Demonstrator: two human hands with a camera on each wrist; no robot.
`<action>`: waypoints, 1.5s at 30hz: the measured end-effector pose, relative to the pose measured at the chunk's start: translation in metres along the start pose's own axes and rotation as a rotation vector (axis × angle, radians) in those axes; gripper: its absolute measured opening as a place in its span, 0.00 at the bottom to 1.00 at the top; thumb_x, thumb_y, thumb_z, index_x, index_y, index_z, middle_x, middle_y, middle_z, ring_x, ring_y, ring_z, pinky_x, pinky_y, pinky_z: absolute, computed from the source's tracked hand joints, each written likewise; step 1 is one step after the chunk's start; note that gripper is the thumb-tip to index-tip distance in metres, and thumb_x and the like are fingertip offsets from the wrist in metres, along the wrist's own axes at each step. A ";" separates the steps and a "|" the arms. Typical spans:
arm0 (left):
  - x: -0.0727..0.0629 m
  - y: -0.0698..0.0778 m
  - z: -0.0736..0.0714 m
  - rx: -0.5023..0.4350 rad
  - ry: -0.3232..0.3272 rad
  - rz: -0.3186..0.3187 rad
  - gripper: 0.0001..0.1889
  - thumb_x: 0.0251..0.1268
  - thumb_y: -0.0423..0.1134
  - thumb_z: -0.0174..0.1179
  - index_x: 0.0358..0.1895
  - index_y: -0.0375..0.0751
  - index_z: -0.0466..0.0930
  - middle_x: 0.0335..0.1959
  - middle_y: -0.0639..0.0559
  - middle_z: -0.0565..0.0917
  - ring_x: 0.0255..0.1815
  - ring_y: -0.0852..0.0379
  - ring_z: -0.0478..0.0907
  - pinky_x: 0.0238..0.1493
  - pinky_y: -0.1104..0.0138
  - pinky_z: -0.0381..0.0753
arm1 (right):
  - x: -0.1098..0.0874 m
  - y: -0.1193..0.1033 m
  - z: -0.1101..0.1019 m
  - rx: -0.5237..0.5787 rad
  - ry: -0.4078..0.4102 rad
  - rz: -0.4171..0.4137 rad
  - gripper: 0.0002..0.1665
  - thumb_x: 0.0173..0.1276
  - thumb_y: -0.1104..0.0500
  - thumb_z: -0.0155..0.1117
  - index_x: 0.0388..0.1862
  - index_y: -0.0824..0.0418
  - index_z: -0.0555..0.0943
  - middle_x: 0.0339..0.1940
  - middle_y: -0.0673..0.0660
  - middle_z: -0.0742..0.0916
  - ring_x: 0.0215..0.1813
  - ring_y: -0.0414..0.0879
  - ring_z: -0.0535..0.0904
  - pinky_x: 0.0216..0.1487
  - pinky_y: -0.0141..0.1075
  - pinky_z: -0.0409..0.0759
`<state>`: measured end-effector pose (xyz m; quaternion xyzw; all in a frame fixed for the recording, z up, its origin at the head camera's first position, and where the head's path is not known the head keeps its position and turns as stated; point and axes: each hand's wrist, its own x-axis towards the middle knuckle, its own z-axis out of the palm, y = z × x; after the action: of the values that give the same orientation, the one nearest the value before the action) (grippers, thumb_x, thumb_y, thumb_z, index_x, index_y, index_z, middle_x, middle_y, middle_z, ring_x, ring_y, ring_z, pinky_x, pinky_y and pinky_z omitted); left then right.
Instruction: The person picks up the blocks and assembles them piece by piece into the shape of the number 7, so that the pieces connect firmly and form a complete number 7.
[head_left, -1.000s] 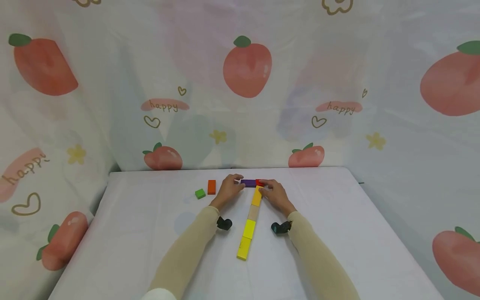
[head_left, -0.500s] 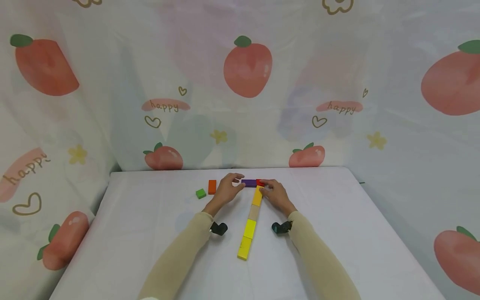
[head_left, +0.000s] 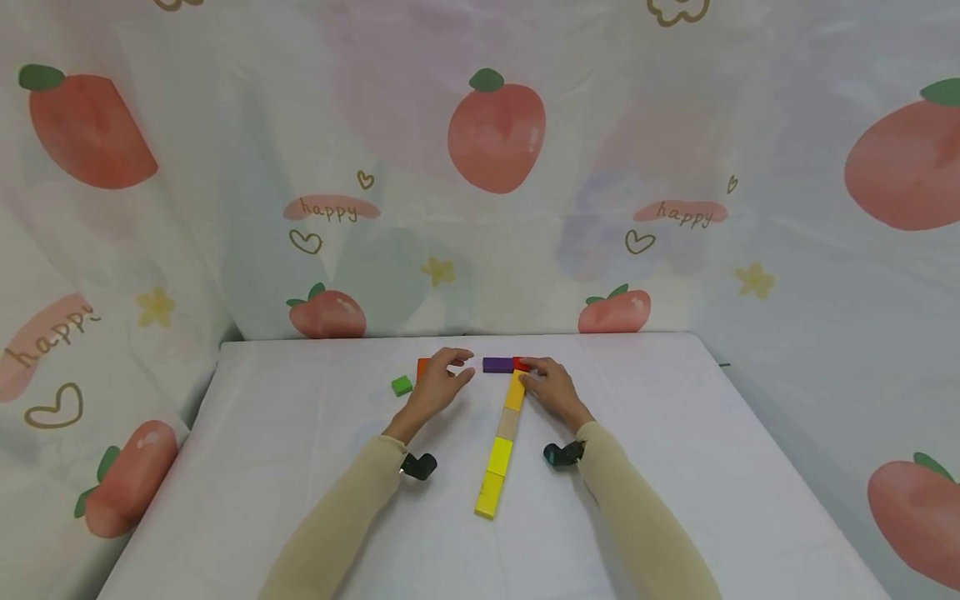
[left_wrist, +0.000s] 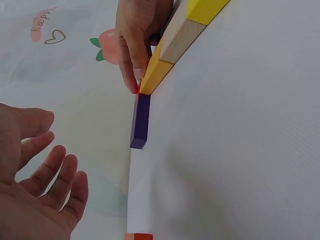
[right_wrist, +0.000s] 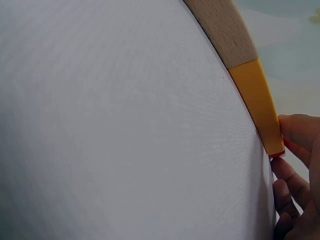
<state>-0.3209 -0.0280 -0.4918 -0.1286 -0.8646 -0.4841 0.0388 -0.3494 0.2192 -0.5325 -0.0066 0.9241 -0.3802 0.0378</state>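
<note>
My left hand (head_left: 435,387) hovers near the back of the table, fingers parted and holding nothing. It overlaps the orange block (head_left: 422,366) in the head view; beside that lies a small green block (head_left: 402,386). With thumb and fingers, my right hand (head_left: 557,393) pinches the red block (right_wrist: 278,155), mostly hidden by the fingers. Left of the red block, a purple block (head_left: 497,365) lies end to end with it. From this corner a row runs toward me: an amber block (head_left: 515,391), a plain wooden block (head_left: 507,424) and two yellow blocks (head_left: 499,457).
A white cloth covers the table (head_left: 637,517). Behind and at both sides hangs a curtain (head_left: 495,250) printed with fruit, hearts and the word "happy". A dark wrist camera (head_left: 418,467) sits below my left hand, another (head_left: 562,455) below my right.
My left hand has drawn away from the purple block's left end and moved left, now covering part of the orange block. My right hand and the row of blocks stay where they were.
</note>
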 end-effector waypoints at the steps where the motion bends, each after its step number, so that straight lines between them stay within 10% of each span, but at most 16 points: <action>1: -0.001 -0.001 -0.002 -0.001 0.007 0.014 0.17 0.69 0.41 0.61 0.59 0.45 0.78 0.57 0.49 0.79 0.58 0.51 0.76 0.59 0.58 0.78 | 0.000 0.000 0.000 0.001 0.002 -0.004 0.27 0.72 0.50 0.61 0.69 0.47 0.74 0.69 0.59 0.75 0.69 0.59 0.68 0.71 0.58 0.67; 9: -0.007 -0.010 -0.016 0.024 0.066 0.099 0.16 0.67 0.39 0.62 0.57 0.41 0.79 0.55 0.46 0.82 0.55 0.48 0.78 0.55 0.56 0.80 | 0.002 0.003 0.000 0.010 0.004 -0.004 0.26 0.72 0.50 0.61 0.68 0.46 0.75 0.68 0.59 0.75 0.69 0.59 0.68 0.71 0.58 0.66; 28: -0.013 -0.037 -0.042 0.029 0.134 0.068 0.17 0.65 0.37 0.64 0.55 0.38 0.80 0.51 0.41 0.82 0.53 0.46 0.79 0.54 0.54 0.79 | 0.003 0.004 0.000 -0.002 0.006 0.001 0.26 0.72 0.49 0.60 0.68 0.47 0.75 0.68 0.59 0.75 0.68 0.59 0.68 0.70 0.58 0.66; 45: -0.010 -0.056 -0.052 0.075 0.086 -0.097 0.22 0.66 0.43 0.63 0.62 0.39 0.76 0.61 0.40 0.77 0.64 0.44 0.72 0.65 0.50 0.73 | 0.003 0.003 0.001 -0.004 0.002 -0.006 0.26 0.71 0.48 0.61 0.68 0.46 0.75 0.67 0.59 0.75 0.68 0.59 0.68 0.70 0.57 0.67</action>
<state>-0.3289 -0.1016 -0.5123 -0.0640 -0.8850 -0.4576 0.0573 -0.3524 0.2207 -0.5357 -0.0089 0.9249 -0.3785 0.0358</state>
